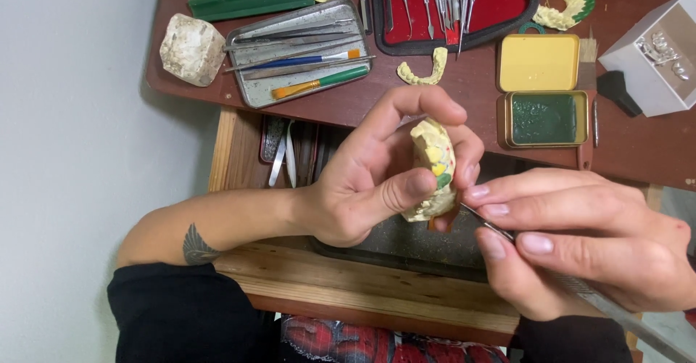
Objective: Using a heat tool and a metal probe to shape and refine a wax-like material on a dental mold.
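My left hand (377,174) grips a pale yellow dental cast (433,161) with red and green wax marks on its teeth, thumb pressed on its front, fingers curled over the top. My right hand (580,240) pinches a thin metal carving instrument (573,283) like a pen. The instrument's tip meets the lower right side of the cast. Both hands hover over an open wooden drawer (362,276) in front of the brown desk (471,87).
A metal tray (254,91) with brushes and tools lies at the back left, beside a white plaster lump (192,49). A red-lined instrument case (453,4), an open yellow tin of green wax (544,91), spare casts and a white box (656,55) sit behind.
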